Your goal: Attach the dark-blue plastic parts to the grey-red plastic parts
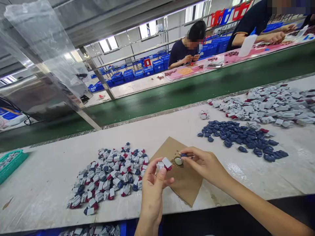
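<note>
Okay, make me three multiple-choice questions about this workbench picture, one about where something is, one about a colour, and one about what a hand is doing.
1. Where does the brown cardboard sheet lie?
A. On the white bench under the hands
B. On the green belt
C. In the teal basket

2. What colour is the loose pile to the right of the hands?
A. Yellow
B. Dark blue
C. Green

3. What is the left hand doing?
A. Lying flat and empty
B. Pinching a small white and red piece
C. Gripping a bottle

Answers: 1 A, the sheet rests on the bench; 2 B, its pieces are dark blue; 3 B, the fingertips close on the piece.
</note>
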A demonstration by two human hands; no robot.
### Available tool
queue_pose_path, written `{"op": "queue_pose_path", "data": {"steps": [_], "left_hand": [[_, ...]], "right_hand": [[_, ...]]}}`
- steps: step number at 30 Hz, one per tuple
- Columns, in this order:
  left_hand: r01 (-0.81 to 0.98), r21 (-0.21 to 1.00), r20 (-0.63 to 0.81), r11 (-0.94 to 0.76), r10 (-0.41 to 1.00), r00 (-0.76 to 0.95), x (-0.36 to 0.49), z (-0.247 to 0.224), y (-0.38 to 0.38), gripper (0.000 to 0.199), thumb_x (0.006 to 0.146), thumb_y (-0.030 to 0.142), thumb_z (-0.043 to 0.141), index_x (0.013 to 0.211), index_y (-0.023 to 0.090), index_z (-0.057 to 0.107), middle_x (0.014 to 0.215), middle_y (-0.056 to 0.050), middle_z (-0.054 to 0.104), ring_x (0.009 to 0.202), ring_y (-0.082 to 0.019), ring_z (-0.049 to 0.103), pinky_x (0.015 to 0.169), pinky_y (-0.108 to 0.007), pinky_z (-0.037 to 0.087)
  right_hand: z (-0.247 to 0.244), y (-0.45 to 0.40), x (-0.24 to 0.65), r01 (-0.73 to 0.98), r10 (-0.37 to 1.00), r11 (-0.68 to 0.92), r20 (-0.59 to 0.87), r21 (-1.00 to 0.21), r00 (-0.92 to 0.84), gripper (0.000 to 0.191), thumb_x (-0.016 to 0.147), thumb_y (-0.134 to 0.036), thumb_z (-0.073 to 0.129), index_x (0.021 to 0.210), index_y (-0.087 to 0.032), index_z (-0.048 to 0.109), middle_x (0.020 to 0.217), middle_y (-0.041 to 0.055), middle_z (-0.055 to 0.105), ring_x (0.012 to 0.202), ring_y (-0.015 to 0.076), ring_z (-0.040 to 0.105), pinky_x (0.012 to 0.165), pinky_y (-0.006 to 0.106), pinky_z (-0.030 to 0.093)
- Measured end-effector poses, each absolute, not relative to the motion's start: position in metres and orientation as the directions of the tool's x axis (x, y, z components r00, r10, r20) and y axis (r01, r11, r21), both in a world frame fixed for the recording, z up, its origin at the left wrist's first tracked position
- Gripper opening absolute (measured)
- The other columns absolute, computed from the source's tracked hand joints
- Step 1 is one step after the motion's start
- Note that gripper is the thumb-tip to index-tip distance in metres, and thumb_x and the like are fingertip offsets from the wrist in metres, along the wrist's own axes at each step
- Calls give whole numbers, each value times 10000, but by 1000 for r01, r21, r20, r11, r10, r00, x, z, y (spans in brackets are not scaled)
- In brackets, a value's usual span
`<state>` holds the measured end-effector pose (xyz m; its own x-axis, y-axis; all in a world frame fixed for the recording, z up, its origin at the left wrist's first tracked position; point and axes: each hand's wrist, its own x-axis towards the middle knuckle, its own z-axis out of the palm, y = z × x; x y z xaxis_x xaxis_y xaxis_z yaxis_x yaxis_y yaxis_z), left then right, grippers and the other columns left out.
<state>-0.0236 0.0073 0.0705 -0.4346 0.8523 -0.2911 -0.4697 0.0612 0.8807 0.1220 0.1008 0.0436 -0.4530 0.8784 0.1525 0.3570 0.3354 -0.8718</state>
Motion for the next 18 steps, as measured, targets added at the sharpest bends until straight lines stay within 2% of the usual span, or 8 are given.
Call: {"op": "queue_pose_path", "data": {"steps": [3, 6, 10, 12, 13, 15, 17, 18], "left_hand": [[-489, 869, -304, 73, 859, -411, -29, 61, -1, 353, 646, 340, 737, 963, 222, 638, 926, -35, 621, 776, -133, 560, 494, -189, 512], [-584, 810, -352, 51, 839, -415, -32, 50, -2, 474, 626, 356, 753, 1051, 224, 593, 824, -17, 624, 663, -100, 540, 434, -161, 471], [-707, 707, -398, 3, 828, -395, -34, 43, -2, 396, 590, 335, 784, 896, 183, 583, 754, 18, 617, 671, -76, 587, 587, -178, 537], [-755, 655, -422, 12, 835, -353, -33, 42, -3, 362, 618, 342, 765, 853, 177, 545, 799, 5, 633, 767, -110, 629, 672, -223, 556], [-766, 642, -430, 28, 840, -330, -32, 41, -3, 348, 643, 347, 745, 853, 186, 519, 814, -1, 640, 781, -124, 642, 660, -229, 559], [-751, 658, -417, 59, 859, -297, -30, 40, -3, 289, 708, 348, 685, 817, 212, 454, 748, 27, 627, 635, -103, 634, 506, -183, 528], [-694, 719, -355, 49, 884, -305, -29, 40, -3, 271, 737, 314, 651, 756, 227, 395, 640, 79, 553, 443, -51, 509, 343, -119, 401], [-671, 740, -325, 41, 896, -303, -29, 40, -2, 268, 744, 319, 636, 741, 230, 383, 630, 84, 522, 424, -46, 457, 307, -106, 344]], "right_hand": [[36, 100, 112, 389, 885, 351, 167, -852, -434, 190, 818, -325, 536, 975, -234, 591, 910, 23, 696, 739, 177, 662, 682, 311, 535], [32, 100, 108, 415, 890, 362, 176, -835, -422, 191, 811, -323, 552, 978, -234, 580, 933, 28, 687, 763, 179, 655, 676, 309, 529], [35, 102, 108, 438, 884, 351, 139, -828, -446, 161, 820, -319, 547, 944, -228, 593, 877, 22, 689, 694, 164, 644, 634, 294, 513], [36, 103, 109, 436, 881, 363, 150, -823, -450, 150, 826, -301, 542, 943, -223, 596, 873, 25, 681, 682, 157, 634, 624, 288, 507], [36, 104, 109, 429, 876, 383, 174, -818, -450, 141, 827, -288, 540, 937, -218, 596, 882, 30, 671, 686, 153, 627, 621, 284, 505], [34, 106, 109, 415, 859, 438, 235, -797, -455, 123, 831, -263, 534, 920, -206, 598, 886, 42, 647, 684, 146, 608, 604, 275, 499], [30, 108, 108, 414, 840, 482, 273, -772, -470, 115, 835, -246, 526, 908, -195, 599, 861, 49, 626, 671, 140, 590, 581, 269, 495], [28, 108, 108, 418, 834, 492, 276, -764, -478, 119, 839, -240, 519, 911, -192, 600, 848, 50, 619, 665, 138, 585, 573, 267, 496]]}}
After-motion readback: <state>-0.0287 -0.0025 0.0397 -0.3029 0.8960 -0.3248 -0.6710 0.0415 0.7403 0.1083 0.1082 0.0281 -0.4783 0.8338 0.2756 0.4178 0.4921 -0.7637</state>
